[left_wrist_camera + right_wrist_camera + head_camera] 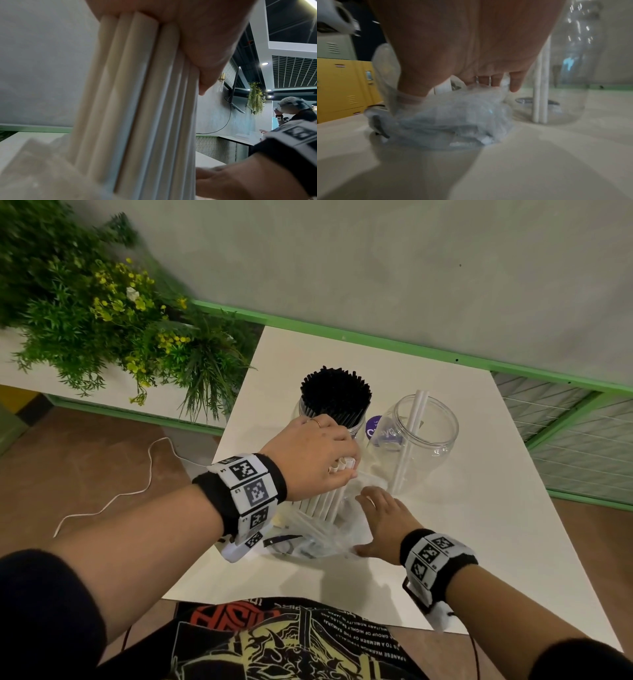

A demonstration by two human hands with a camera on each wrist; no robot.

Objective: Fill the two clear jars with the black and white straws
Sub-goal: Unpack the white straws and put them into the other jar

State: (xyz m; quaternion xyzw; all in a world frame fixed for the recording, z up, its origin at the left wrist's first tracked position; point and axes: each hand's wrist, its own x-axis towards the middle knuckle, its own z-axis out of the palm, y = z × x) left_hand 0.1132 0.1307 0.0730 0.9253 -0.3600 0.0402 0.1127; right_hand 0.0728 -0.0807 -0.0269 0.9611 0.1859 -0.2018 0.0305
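Observation:
My left hand [318, 453] grips a bundle of white straws [329, 498] near their top ends and holds them upright, their lower ends still inside a crumpled clear plastic bag [318, 537]. In the left wrist view the white straws [137, 108] fill the middle under my palm. My right hand [380, 522] lies on the plastic bag [453, 121], pressing it down on the table with fingers spread. The left clear jar [356, 433] is packed with black straws [335, 392]. The right clear jar [424, 446] holds two white straws [411, 440].
The white table [479, 542] stands against a green-framed wall. A planter with green and yellow plants [102, 313] sits to the left. A purple lid [376, 429] lies between the jars. A white cable [113, 494] trails on the floor. In the left wrist view another person [295, 112] stands far off.

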